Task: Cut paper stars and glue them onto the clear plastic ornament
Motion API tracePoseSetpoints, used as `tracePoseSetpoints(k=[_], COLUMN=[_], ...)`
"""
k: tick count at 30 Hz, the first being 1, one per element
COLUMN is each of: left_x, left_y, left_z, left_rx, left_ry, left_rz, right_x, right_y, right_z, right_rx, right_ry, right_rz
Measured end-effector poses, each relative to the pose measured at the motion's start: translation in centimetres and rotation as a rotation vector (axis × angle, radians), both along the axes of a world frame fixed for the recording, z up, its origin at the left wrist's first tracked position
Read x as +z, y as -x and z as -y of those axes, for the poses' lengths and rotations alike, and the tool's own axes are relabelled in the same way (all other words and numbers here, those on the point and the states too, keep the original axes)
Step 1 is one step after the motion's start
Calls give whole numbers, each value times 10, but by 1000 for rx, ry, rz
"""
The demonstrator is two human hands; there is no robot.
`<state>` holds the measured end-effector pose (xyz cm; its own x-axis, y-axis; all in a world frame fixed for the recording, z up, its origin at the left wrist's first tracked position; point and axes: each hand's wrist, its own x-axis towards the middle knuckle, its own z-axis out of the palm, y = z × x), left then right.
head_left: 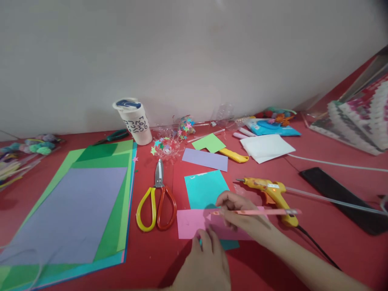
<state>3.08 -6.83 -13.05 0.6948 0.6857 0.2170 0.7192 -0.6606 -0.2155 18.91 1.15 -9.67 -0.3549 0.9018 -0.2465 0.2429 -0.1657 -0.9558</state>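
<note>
Red tabletop (151, 262), plain grey-white wall (194, 60) behind it; table runs right up to the wall, clutter mostly along that edge. Two hands in view, both over the near middle. Right hand (244, 222) grips one pink pencil (273, 211) between thumb and fingers, tip over the pink strip (188, 226) — can't tell if it touches. Left hand (209, 258) is empty, fingers slightly spread, fingertips on the strip's near edge. Strip count: one, lying crosswise in front of the person. Teal paper (206, 188) shows on its far and near sides; one sheet or two, can't tell. Beyond that: one lavender strip (204, 159), one lime piece (209, 142), one yellow-handled cutter (235, 155) partly under the lime. One pair of scissors (159, 186) left of the strip, blades pointing to the wall, one yellow and one red handle loop. One yellow glue gun (269, 186) right, orange light lit, black cord toward the near edge. One dark slab (342, 198) further right. One white cup (138, 125), dark lettering, by the wall. Paper stack (75, 210) at left, lavender on top — sheets overlap, count unclear.
</note>
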Motion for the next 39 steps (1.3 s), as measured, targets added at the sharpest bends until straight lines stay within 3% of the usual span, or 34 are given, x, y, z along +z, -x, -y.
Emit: tracePoseSetpoints(k=[4, 10, 16, 21, 33, 39], left_x=[2, 15, -13, -33, -34, -29], left_y=[-8, -1, -1, 1, -3, -3], left_z=[5, 1, 13, 24, 27, 21], left_rx=[-7, -9, 53, 46, 92, 48], left_ry=[-24, -3, -42, -95, -71, -160], left_rz=[3, 54, 16, 4, 33, -3], right_x=[3, -8, -11, -12, -13, -15], right_y=[-6, -5, 2, 3, -4, -4], right_z=[7, 13, 16, 16, 16, 15], right_rx=[25, 27, 79, 67, 121, 143], right_ry=[-55, -154, -316, -347, -399, -395], right_rz=[44, 149, 280, 345, 370, 338])
